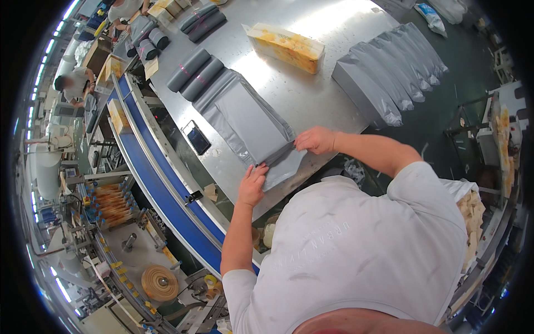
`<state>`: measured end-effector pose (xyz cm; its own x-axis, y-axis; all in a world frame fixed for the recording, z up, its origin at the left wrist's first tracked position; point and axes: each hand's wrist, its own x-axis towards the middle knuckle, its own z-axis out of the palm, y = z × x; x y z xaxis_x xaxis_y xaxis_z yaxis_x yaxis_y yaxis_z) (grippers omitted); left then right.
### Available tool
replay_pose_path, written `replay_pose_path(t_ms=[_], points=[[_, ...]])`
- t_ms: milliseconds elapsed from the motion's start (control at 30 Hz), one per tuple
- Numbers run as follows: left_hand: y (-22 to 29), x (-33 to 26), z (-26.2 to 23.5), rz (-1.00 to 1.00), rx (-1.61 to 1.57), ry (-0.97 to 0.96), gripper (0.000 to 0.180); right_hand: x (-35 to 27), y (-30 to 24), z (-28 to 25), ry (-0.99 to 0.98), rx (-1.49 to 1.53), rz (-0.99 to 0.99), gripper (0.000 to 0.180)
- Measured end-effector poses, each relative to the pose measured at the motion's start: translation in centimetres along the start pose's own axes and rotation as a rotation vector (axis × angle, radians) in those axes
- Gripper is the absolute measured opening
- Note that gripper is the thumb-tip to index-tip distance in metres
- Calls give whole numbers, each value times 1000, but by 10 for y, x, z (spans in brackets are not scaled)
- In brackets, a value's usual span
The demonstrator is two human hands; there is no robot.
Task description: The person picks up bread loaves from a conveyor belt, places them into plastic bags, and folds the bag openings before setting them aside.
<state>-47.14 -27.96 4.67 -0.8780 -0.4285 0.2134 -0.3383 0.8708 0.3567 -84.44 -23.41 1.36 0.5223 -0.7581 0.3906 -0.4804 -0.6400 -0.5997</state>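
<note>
Two hands on grey mailer stack point(250, 125): left hand point(253, 185) flat atop near end; right hand point(316, 140) pinching its edge.

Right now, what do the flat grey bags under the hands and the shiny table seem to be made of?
The flat grey bags look like thin plastic film: smooth, slightly glossy, creasing softly. The shiny table looks like brushed stainless steel, given its silvery sheen and broad glare.

Left hand point(252, 186) flat, fingers spread — right hand point(315, 140) pinching, arms extended
</note>
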Motion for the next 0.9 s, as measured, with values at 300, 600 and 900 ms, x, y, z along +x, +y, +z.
replay_pose_path(t_ms=[300,600,900], points=[[-11,33,55,-1245,-1052,795,26,71,-9,37,313,389,1169,30],[22,66,55,-966,-776,496,61,86,-28,67,355,374,1009,73],[39,83,41,-414,-457,109,75,-59,-66,-80,522,251,1110,65]])
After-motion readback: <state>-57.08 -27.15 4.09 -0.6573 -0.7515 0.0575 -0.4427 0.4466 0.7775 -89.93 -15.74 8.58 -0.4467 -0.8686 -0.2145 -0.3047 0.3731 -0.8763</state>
